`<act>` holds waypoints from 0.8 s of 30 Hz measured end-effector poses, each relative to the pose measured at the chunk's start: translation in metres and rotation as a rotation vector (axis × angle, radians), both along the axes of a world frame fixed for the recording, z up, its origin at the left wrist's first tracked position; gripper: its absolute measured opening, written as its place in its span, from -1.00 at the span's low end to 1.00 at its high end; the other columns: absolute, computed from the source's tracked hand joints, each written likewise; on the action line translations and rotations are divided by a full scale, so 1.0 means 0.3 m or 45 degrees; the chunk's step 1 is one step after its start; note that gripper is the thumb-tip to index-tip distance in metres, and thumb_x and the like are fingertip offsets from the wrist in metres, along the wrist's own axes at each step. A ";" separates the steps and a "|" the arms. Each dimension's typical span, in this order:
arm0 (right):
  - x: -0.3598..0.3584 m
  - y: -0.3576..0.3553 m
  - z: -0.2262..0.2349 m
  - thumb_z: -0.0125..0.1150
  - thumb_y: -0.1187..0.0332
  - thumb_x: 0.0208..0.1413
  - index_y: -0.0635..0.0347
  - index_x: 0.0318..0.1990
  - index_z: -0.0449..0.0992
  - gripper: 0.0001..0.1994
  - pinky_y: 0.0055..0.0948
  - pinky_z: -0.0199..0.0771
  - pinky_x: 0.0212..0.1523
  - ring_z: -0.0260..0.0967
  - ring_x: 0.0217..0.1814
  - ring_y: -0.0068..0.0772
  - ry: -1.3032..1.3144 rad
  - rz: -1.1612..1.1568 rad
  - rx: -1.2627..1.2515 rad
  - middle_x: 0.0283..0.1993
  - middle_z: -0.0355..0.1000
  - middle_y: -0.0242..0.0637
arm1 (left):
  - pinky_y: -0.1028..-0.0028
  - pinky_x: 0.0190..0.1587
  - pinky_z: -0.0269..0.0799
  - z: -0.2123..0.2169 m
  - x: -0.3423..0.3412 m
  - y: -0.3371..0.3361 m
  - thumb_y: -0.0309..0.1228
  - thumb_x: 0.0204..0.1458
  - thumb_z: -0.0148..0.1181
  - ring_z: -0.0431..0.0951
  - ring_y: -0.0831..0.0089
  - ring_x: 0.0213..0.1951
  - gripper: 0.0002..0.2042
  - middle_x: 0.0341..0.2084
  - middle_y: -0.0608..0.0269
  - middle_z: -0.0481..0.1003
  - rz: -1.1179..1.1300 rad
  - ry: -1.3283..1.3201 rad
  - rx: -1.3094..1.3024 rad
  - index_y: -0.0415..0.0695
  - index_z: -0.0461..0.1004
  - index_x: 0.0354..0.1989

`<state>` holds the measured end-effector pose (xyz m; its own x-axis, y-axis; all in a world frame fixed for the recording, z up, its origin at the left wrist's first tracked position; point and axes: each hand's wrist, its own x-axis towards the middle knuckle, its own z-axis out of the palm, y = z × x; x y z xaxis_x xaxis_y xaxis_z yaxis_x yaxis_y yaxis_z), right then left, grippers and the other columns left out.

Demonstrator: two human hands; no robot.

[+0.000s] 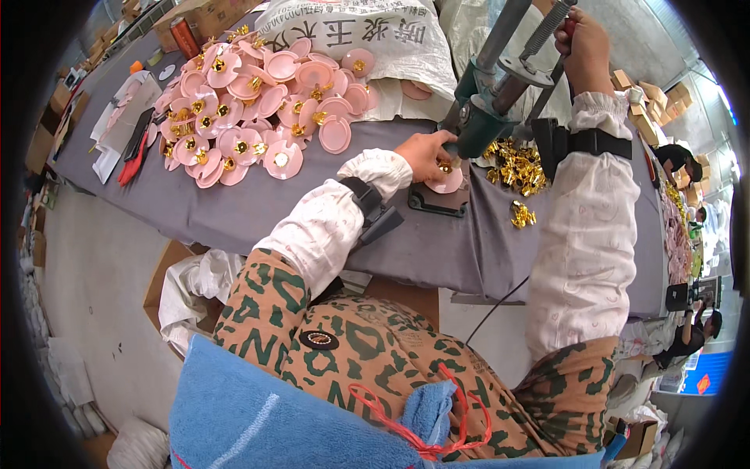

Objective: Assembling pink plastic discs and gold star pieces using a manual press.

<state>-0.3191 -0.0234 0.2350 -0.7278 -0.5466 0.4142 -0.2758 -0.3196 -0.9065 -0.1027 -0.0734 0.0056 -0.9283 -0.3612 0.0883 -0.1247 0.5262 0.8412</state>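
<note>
My left hand reaches under the head of a green hand press. Its fingers hold a pink disc with a gold piece at its centre, on the dark press base. The fingertips are partly hidden by the press head. Higher up on the right, my right hand is closed around the press lever, beside a coil spring. Just right of the press lies a pile of shiny gold flower-shaped pieces, with a few more nearer me.
A large heap of pink discs, many with gold centres, covers the left of the grey-clothed table. Behind it are a white woven sack and a red can. Red-handled scissors lie far left. Other people work at the right.
</note>
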 end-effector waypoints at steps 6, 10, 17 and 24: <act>0.179 0.196 -0.065 -0.07 0.35 0.26 0.34 -0.02 0.47 -0.71 -0.68 0.21 -0.56 0.24 -0.53 -0.64 0.289 0.159 -0.251 -0.45 0.38 -0.31 | 0.33 -0.05 0.50 -0.064 0.015 0.018 -0.38 -0.26 0.41 0.60 0.11 -0.10 -0.18 -0.12 -0.06 0.57 0.165 0.043 -0.014 -0.24 0.15 0.25; 0.334 0.583 -0.400 -0.15 0.30 0.25 0.28 -0.12 0.44 -0.73 -0.18 0.39 0.00 0.41 -0.14 -0.11 0.678 0.157 -0.490 -0.27 0.47 -0.14 | 0.33 -0.01 0.46 -0.079 0.044 0.051 -0.38 -0.26 0.42 0.55 0.14 -0.05 -0.14 -0.07 -0.01 0.54 0.209 0.246 -0.054 -0.19 0.10 0.29; 0.435 0.721 -0.581 -0.03 0.28 0.18 0.23 -0.46 0.46 -0.73 0.06 0.22 0.23 0.41 -0.11 -0.12 0.792 0.123 0.007 -0.45 0.41 -0.24 | 0.24 -0.02 0.44 -0.122 -0.001 0.089 -0.34 -0.25 0.40 0.51 0.07 -0.08 -0.21 -0.14 0.02 0.53 0.278 0.231 -0.114 -0.15 0.18 0.25; 0.132 0.199 -0.037 -0.02 0.49 0.15 0.41 -0.07 0.46 -0.75 -0.61 0.31 -0.47 0.39 -0.39 -0.40 0.759 0.054 -0.200 -0.29 0.45 -0.17 | 0.15 -0.10 0.44 -0.185 0.011 0.121 -0.27 -0.16 0.34 0.50 0.00 -0.15 -0.35 -0.26 -0.03 0.46 0.571 0.202 -0.123 0.00 0.28 0.19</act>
